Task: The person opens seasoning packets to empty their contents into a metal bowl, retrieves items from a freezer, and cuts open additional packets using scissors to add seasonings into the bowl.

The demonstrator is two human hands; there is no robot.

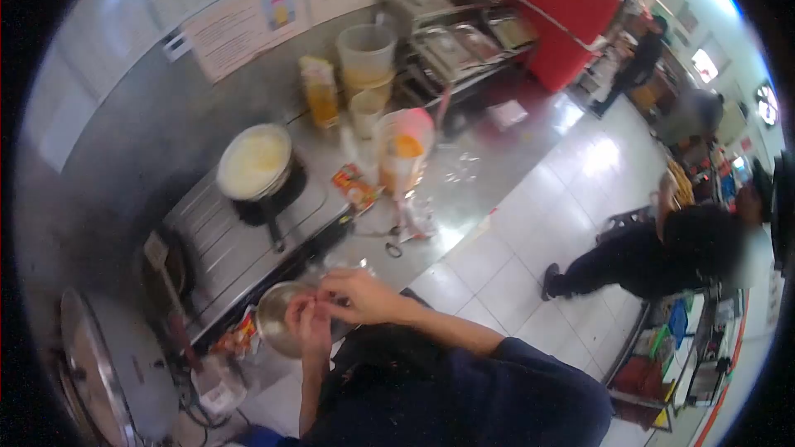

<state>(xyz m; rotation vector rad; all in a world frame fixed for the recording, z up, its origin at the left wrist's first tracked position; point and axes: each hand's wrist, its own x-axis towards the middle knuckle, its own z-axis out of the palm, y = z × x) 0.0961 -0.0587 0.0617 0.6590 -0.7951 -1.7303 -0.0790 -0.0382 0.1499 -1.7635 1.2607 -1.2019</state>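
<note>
Over a metal bowl (272, 324), my left hand (308, 320) and my right hand (356, 295) meet with their fingertips pinched together. Anything between the fingers is too small or blurred to make out. The hands cover part of the bowl, and its contents cannot be seen clearly. Clear plastic wrap (358, 268) lies just beyond my right hand. Farther up on the counter rest black-handled scissors (393, 250) and a red and yellow packet (356, 187).
A pot (255, 162) with pale contents sits on the stove, its handle pointing toward me. A dark pan (166, 269) holds a spatula. Plastic tubs (366, 50), a jug with orange contents (406, 149) and metal trays (455, 50) line the counter. A person (687, 244) stands at right.
</note>
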